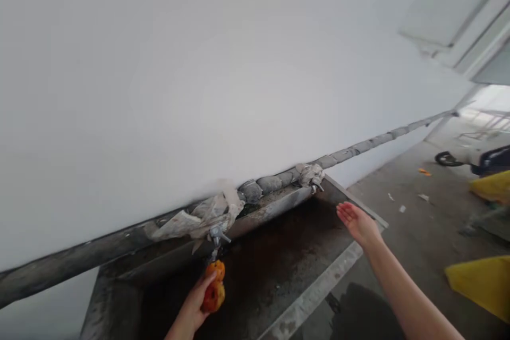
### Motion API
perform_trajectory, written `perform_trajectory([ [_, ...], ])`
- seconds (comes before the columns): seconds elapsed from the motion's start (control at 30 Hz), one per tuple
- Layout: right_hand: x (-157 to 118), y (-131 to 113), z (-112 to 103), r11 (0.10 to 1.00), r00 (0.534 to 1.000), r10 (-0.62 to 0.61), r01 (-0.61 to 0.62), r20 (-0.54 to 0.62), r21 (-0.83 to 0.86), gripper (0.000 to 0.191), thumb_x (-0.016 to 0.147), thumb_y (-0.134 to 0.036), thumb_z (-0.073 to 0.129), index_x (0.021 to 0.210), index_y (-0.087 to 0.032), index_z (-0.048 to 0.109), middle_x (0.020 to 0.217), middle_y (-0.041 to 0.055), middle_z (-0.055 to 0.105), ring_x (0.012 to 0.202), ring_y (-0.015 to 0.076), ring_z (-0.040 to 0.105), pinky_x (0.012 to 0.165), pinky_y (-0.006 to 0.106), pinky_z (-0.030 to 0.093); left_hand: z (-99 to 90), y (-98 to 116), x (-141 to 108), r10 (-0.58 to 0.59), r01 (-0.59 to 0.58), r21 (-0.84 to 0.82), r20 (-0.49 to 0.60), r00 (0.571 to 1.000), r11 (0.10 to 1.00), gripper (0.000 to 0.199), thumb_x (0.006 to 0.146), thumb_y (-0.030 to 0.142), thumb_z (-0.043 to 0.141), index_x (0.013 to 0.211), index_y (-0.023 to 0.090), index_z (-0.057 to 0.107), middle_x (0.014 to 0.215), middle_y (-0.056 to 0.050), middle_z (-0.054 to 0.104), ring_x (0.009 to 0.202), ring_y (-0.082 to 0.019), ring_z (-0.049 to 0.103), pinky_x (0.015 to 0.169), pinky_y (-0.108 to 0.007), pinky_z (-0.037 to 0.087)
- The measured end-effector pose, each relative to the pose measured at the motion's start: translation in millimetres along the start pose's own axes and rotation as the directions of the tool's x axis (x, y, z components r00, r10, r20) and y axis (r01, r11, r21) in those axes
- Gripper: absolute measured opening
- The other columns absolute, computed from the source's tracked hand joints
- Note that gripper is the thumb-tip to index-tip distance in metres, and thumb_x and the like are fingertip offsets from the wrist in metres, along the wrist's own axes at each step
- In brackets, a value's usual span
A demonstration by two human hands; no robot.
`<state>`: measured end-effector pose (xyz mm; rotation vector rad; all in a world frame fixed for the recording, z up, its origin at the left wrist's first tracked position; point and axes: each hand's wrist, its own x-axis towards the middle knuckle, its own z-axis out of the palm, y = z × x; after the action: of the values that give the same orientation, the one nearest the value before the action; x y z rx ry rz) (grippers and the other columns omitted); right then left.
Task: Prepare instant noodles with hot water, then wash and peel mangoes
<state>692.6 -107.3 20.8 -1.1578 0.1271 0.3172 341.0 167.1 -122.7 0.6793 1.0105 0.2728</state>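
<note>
My left hand (195, 302) is closed around two round orange-red fruits (213, 297) with dark spots; their exact kind is unclear. They are just under a metal tap (217, 234), where a thin stream of water comes down onto the upper one. Torn whitish wrapping (215, 211) hangs about this tap and its pipe. Off to the right, my right hand (358, 223) holds nothing, palm up with fingers stretched out, above the right end of the long grey trough (314, 295).
A lagged pipe (362, 147) runs along the white wall (239, 64). Farther right along the trough is a second tap (316, 186), also wrapped. Yellow objects (482, 281), scraps of litter and a blurred wheeled vehicle (490, 159) stand or lie on the concrete floor at right.
</note>
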Motion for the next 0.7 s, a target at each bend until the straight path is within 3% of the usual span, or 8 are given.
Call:
perform_trajectory([
  [0.07,-24,79,47,0.977,0.955,0.207,-0.191,0.211,-0.094,0.008,0.078,-0.012,0.052,0.081,-0.013,0.059,0.070,0.0068,0.063,0.065,0.0149,0.062,0.060,0.027,0.052,-16.4,-2,-3,0.015,-0.016,-0.023,-0.078,0.997,1.000,0.029,0.069,0.031,0.066,0.091,0.017,0.053,0.063,-0.001,0.062,0.050,-0.015,0.059,0.049,-0.027,0.048],
  [0.13,-59,157,89,0.923,0.868,0.375,-0.319,0.324,-0.214,0.003,0.076,-0.014,0.059,0.075,-0.012,0.060,0.057,0.0027,0.059,0.052,0.0133,0.058,0.050,0.024,0.049,-17.0,-2,3,-0.004,0.001,-0.023,-0.130,0.991,1.000,0.030,0.071,0.032,0.064,0.096,0.017,0.053,0.064,-0.001,0.062,0.051,-0.016,0.059,0.049,-0.029,0.048],
  [0.2,-90,224,123,0.857,0.796,0.499,-0.396,0.342,-0.329,0.016,0.079,-0.021,0.059,0.066,-0.011,0.057,0.045,-0.0030,0.051,0.039,0.0100,0.050,0.037,0.020,0.039,-11.9,2,11,-0.026,0.023,-0.015,-0.155,0.988,1.000,0.032,0.076,0.034,0.059,0.101,0.016,0.051,0.067,-0.001,0.061,0.053,-0.015,0.059,0.051,-0.030,0.049],
  [0.3,-122,294,160,0.785,0.743,0.599,-0.471,0.298,-0.403,0.019,0.085,-0.023,0.054,0.070,-0.012,0.055,0.052,-0.0065,0.050,0.040,0.0060,0.046,0.038,0.017,0.038,-6.4,7,16,-0.048,0.049,0.001,-0.160,0.986,0.999,0.033,0.079,0.037,0.054,0.103,0.014,0.051,0.069,0.000,0.059,0.054,-0.012,0.056,0.052,-0.029,0.049],
  [0.37,-134,322,176,0.754,0.713,0.643,-0.522,0.282,-0.399,0.014,0.087,-0.024,0.051,0.078,-0.013,0.055,0.060,-0.0053,0.053,0.045,0.0060,0.049,0.042,0.018,0.042,-5.5,10,15,-0.050,0.053,0.009,-0.172,0.984,0.999,0.033,0.080,0.039,0.052,0.101,0.014,0.053,0.068,0.000,0.058,0.054,-0.012,0.056,0.052,-0.028,0.048],
  [0.47,-144,345,191,0.714,0.662,0.697,-0.602,0.278,-0.357,0.018,0.089,-0.029,0.048,0.086,-0.013,0.055,0.069,-0.0024,0.056,0.054,0.0084,0.053,0.050,0.022,0.047,-5.5,14,12,-0.020,0.025,0.022,-0.195,0.981,0.999,0.030,0.081,0.038,0.052,0.099,0.013,0.054,0.070,0.000,0.060,0.057,-0.012,0.057,0.053,-0.028,0.049],
  [0.7,-146,362,216,0.592,0.522,0.805,-0.746,0.283,-0.306,0.024,0.088,-0.035,0.048,0.082,-0.013,0.056,0.074,-0.0003,0.059,0.061,0.0107,0.057,0.058,0.027,0.049,-14.4,27,4,0.118,-0.099,0.094,-0.222,0.968,0.991,0.022,0.078,0.027,0.059,0.095,0.012,0.056,0.075,-0.001,0.062,0.063,-0.012,0.059,0.059,-0.028,0.049],
])
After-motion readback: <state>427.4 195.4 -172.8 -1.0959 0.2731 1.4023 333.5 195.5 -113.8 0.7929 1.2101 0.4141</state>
